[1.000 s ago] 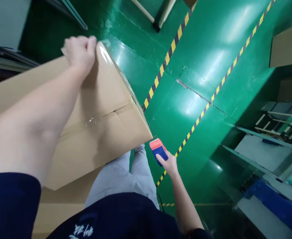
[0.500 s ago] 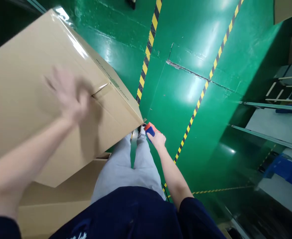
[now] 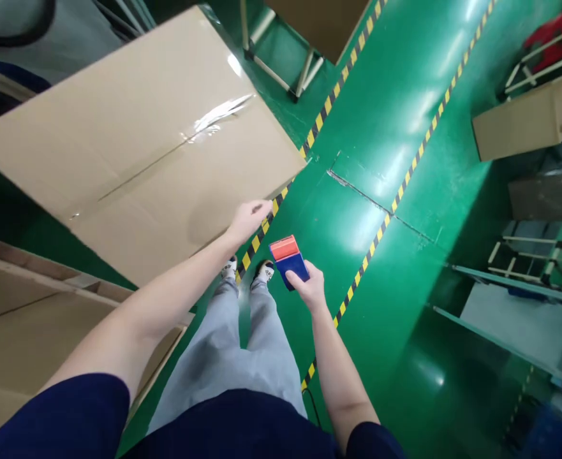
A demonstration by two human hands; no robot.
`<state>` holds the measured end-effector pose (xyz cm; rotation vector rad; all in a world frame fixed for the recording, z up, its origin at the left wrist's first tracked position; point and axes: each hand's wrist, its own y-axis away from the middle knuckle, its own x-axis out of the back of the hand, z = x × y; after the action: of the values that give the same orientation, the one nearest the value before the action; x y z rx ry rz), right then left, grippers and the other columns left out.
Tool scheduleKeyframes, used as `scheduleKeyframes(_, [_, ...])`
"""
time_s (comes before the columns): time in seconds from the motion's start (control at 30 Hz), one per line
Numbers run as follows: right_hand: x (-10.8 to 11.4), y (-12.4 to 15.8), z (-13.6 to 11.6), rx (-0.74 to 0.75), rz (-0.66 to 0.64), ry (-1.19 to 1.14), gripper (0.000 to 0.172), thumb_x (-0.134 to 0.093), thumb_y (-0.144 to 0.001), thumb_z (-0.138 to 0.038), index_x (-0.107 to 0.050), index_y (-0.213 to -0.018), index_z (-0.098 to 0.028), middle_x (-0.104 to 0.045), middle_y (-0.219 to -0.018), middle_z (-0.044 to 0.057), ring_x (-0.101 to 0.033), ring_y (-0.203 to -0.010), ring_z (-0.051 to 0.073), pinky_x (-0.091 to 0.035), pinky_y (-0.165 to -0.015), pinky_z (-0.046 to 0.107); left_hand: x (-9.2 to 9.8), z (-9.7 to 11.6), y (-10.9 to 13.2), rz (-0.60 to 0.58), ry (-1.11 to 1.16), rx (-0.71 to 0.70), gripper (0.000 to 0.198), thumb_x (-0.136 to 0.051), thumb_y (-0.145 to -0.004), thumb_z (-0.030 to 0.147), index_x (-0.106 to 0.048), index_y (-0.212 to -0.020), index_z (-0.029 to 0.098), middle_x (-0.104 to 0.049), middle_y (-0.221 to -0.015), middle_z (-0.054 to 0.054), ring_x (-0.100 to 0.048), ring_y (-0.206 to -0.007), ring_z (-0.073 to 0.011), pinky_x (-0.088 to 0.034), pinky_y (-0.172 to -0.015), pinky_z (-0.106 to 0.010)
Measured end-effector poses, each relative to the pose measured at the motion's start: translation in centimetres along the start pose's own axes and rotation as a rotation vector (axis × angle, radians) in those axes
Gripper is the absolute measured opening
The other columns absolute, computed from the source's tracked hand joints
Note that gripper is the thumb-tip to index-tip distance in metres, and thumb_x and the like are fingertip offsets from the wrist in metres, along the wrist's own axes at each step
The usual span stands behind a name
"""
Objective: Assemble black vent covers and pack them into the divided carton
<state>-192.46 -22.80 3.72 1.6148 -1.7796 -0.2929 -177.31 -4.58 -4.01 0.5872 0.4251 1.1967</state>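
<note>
A large cardboard box (image 3: 132, 140) fills the upper left, with shiny clear tape (image 3: 221, 118) at the right end of its top seam. My left hand (image 3: 251, 220) is at the box's near right edge, fingers curled together. Whether it touches the box, or has anything in its fingers, I cannot make out. In my right hand (image 3: 312, 285) is a tape dispenser (image 3: 290, 261), blue with an orange-red end. It is held above the floor, to the right of the box and apart from it.
A wooden-framed crate or pallet (image 3: 74, 280) with cardboard stands at lower left. Black-and-yellow tape lines (image 3: 328, 105) cross the green floor (image 3: 338, 210). A tube-frame stand (image 3: 281, 76) is at the top; another carton (image 3: 524, 118) and a rack (image 3: 515, 319) are at right.
My left hand has moved from over the box's face to its near right edge, its fingers now curled. The box has turned in view, showing its taped seam. The dispenser in my right hand shows more fully.
</note>
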Motion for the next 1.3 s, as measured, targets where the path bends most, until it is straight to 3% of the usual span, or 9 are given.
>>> scheduleKeyframes(0.13, [-2.9,1.2,-0.8,0.054,-0.157,0.013,0.039,-0.078,-0.074,-0.055,-0.074,-0.079,-0.017,-0.064,-0.066,0.000,-0.053,-0.058,0.013,-0.045,-0.055,0.025,1.8,-1.4,6.8,-0.239,0.483,0.393,0.051,-0.091,-0.060,0.060,-0.080,-0.083,0.016,-0.076,-0.083,-0.012,-0.067,-0.075,-0.0232,-0.052,-0.074,-0.035])
scheduleKeyframes(0.33, [-12.1,1.7,-2.4,0.074,-0.349,0.021,0.038,-0.077,-0.074,-0.056,-0.075,-0.080,-0.018,-0.063,-0.065,0.000,-0.052,-0.058,0.013,-0.046,-0.056,0.026,11.3,-6.9,11.9,-0.102,0.790,0.506,0.047,-0.090,-0.063,0.059,-0.077,-0.073,0.015,-0.072,-0.073,-0.010,-0.062,-0.066,-0.0173,-0.049,-0.065,-0.029])
scheduleKeyframes(0.5, [-22.3,1.7,-5.6,0.011,-0.393,0.054,0.037,-0.076,-0.075,-0.055,-0.075,-0.081,-0.019,-0.066,-0.069,0.002,-0.054,-0.060,0.015,-0.047,-0.055,0.026,20.4,-10.4,12.5,-0.004,0.661,0.447,0.044,-0.099,-0.048,0.047,-0.075,-0.068,0.016,-0.072,-0.071,-0.008,-0.061,-0.063,-0.0163,-0.047,-0.063,-0.028])
scheduleKeyframes(0.6, [-27.8,3.6,-7.1,-0.082,-0.364,0.121,0.034,-0.074,-0.077,-0.053,-0.075,-0.081,-0.020,-0.069,-0.071,0.003,-0.059,-0.063,0.018,-0.051,-0.058,0.028,30.0,-11.9,9.6,0.284,0.433,0.368,0.032,-0.096,-0.051,0.036,-0.071,-0.061,0.018,-0.066,-0.060,-0.005,-0.057,-0.059,-0.0164,-0.045,-0.061,-0.030])
scheduleKeyframes(0.73, [-32.0,7.6,-6.8,-0.170,-0.407,0.190,0.032,-0.074,-0.077,-0.053,-0.074,-0.075,-0.020,-0.067,-0.065,0.003,-0.058,-0.058,0.019,-0.048,-0.052,0.028,47.1,-12.1,3.9,0.835,0.050,0.139,0.017,-0.085,-0.065,0.022,-0.069,-0.063,0.019,-0.061,-0.059,-0.001,-0.053,-0.061,-0.0158,-0.044,-0.067,-0.032])
scheduleKeyframes(0.8, [-33.4,8.8,-6.4,-0.181,-0.404,0.188,0.033,-0.074,-0.078,-0.053,-0.076,-0.078,-0.021,-0.069,-0.067,0.003,-0.059,-0.059,0.020,-0.050,-0.053,0.028,53.8,-11.6,1.5,0.871,-0.096,0.106,0.013,-0.083,-0.068,0.016,-0.071,-0.066,0.017,-0.061,-0.060,-0.001,-0.055,-0.066,-0.0160,-0.046,-0.074,-0.032])
scheduleKeyframes(0.87, [-34.9,8.9,-6.4,-0.180,-0.379,0.175,0.034,-0.074,-0.078,-0.054,-0.079,-0.084,-0.021,-0.072,-0.072,0.004,-0.061,-0.062,0.020,-0.052,-0.056,0.029,57.7,-11.2,-0.3,0.827,-0.154,0.151,0.010,-0.082,-0.072,0.013,-0.072,-0.069,0.014,-0.059,-0.058,0.000,-0.056,-0.068,-0.0139,-0.046,-0.077,-0.030])
scheduleKeyframes(1.13, [-39.3,6.3,-6.3,-0.262,-0.354,0.184,0.039,-0.075,-0.080,-0.053,-0.080,-0.087,-0.015,-0.073,-0.073,0.005,-0.062,-0.065,0.019,-0.053,-0.059,0.026,58.7,-14.1,-3.9,0.685,-0.039,0.343,0.013,-0.078,-0.082,0.012,-0.074,-0.091,0.004,-0.057,-0.058,0.007,-0.049,-0.076,-0.0063,-0.045,-0.094,-0.034])
scheduleKeyframes(1.3, [-39.2,5.4,-5.7,-0.290,-0.378,0.220,0.038,-0.076,-0.078,-0.051,-0.079,-0.084,-0.013,-0.072,-0.072,0.006,-0.061,-0.065,0.019,-0.053,-0.059,0.027,57.7,-15.9,-3.8,0.662,-0.209,0.377,0.051,-0.089,-0.067,0.011,-0.074,-0.115,0.010,-0.066,-0.132,-0.011,-0.050,-0.131,-0.0256,-0.033,-0.116,-0.049])
